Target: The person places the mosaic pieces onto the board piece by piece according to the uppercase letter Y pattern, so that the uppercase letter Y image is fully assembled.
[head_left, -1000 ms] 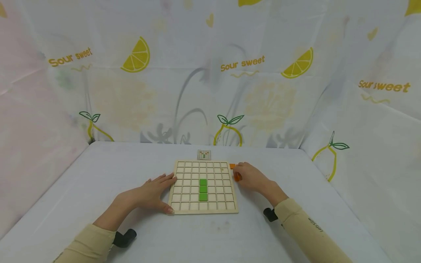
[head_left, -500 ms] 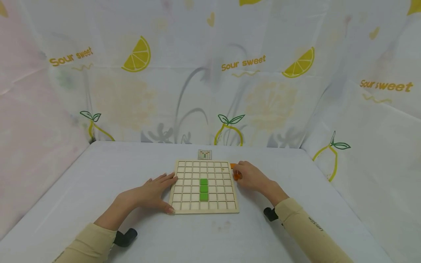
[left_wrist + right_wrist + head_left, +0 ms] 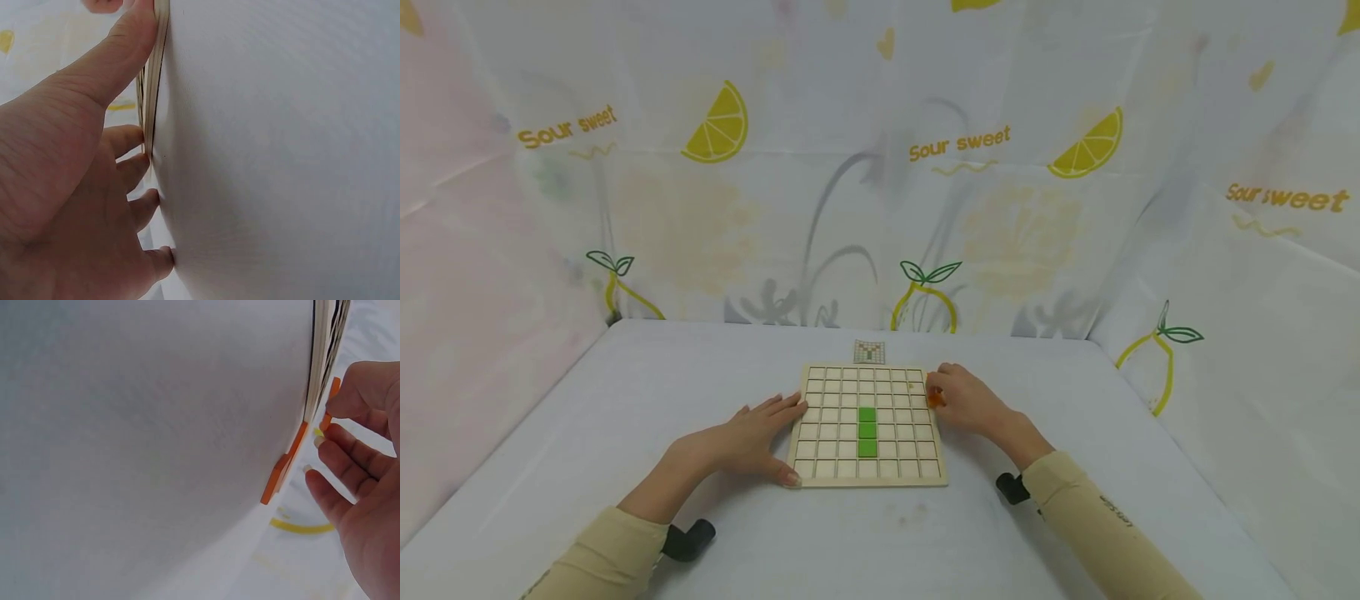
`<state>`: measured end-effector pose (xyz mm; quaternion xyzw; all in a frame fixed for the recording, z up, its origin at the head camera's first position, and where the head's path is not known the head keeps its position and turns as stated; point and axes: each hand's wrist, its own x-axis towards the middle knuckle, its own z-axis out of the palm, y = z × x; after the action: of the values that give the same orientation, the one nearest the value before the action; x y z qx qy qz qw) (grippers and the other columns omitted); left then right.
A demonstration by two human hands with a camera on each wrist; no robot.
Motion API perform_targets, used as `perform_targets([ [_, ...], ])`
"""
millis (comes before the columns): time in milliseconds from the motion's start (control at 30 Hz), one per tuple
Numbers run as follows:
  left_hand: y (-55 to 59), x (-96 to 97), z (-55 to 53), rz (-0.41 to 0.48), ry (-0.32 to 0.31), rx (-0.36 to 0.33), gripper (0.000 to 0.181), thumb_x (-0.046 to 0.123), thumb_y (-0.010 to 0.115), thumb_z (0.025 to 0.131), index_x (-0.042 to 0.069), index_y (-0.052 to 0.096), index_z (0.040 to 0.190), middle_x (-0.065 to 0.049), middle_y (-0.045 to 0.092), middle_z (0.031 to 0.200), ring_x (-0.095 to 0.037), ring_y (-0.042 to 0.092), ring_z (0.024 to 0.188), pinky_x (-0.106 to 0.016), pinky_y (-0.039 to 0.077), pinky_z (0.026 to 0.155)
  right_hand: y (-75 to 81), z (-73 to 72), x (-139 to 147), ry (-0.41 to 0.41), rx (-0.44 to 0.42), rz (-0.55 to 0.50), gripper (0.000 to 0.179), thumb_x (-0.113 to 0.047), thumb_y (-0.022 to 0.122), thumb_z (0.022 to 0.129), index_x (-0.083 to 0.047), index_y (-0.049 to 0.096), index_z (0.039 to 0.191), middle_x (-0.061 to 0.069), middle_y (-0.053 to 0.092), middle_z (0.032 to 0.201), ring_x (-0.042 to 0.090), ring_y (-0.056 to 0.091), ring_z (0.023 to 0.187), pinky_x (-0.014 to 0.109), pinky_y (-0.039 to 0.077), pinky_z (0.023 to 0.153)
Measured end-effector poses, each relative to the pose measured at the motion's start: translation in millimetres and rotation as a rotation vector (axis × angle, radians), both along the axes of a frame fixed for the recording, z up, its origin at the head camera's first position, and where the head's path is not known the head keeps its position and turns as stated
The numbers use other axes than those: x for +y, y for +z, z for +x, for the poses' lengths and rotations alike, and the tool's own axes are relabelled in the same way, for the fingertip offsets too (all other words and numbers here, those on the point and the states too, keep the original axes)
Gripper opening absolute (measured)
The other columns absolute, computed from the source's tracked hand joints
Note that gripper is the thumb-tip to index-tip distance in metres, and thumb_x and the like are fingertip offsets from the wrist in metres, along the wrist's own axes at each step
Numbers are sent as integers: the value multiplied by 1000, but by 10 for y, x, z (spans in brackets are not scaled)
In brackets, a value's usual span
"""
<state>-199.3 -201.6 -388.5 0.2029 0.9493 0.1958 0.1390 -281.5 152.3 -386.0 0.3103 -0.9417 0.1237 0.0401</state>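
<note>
A wooden grid board [image 3: 900, 483] lies on the white table with three green tiles [image 3: 867, 431] in one column. My left hand [image 3: 741, 442] rests along the board's left edge, fingers spread and thumb at the near corner; the left wrist view shows the thumb [image 3: 125, 47] against the board's side. Beside the board's right edge, my right hand [image 3: 973, 402] pinches an orange tile [image 3: 335, 387] between thumb and fingers, seen in the right wrist view. More orange tiles [image 3: 273, 481] lie on the table just below those fingers. In the head view the right hand covers most of the orange.
Just behind the board lies a small pattern card [image 3: 869, 352] with a coloured grid. A printed cloth with lemon slices [image 3: 718, 125] hangs around the back and sides. Dark wrist mounts [image 3: 688, 540] stick out below the sleeves.
My right hand has shifted slightly left to the board's edge, and the orange piece seen by its fingertips earlier is now hidden. The left hand and green tiles stay put.
</note>
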Motion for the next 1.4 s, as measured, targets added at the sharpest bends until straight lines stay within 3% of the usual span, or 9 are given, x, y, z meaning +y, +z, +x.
perform_targets([
  [800, -24, 0, -17, -11, -1, 3, 114, 59, 83, 69, 8, 29, 156, -14, 20, 166, -44, 16, 152, -75, 13, 114, -79, -76, -202, 27, -10, -52, 20, 0, 63, 76, -16, 62, 88, -3, 55, 87, 15, 48, 82, 30, 45, 75],
  [1200, -21, 7, -12, 7, 6, -12, 114, 57, 83, 69, 8, 28, 157, -13, 19, 167, -42, 14, 153, -74, 11, 115, -30, -62, -388, 44, -54, -94, 19, 0, 62, 78, -16, 64, 89, -2, 56, 90, 14, 49, 82, 29, 45, 69],
  [1400, -33, -4, -9, 8, 13, -15, 115, 58, 83, 69, 9, 28, 157, -13, 19, 167, -42, 14, 153, -74, 10, 115, -39, -74, -445, 58, -83, -113, 19, 0, 61, 80, -16, 63, 90, -2, 55, 91, 14, 48, 83, 29, 45, 74],
])
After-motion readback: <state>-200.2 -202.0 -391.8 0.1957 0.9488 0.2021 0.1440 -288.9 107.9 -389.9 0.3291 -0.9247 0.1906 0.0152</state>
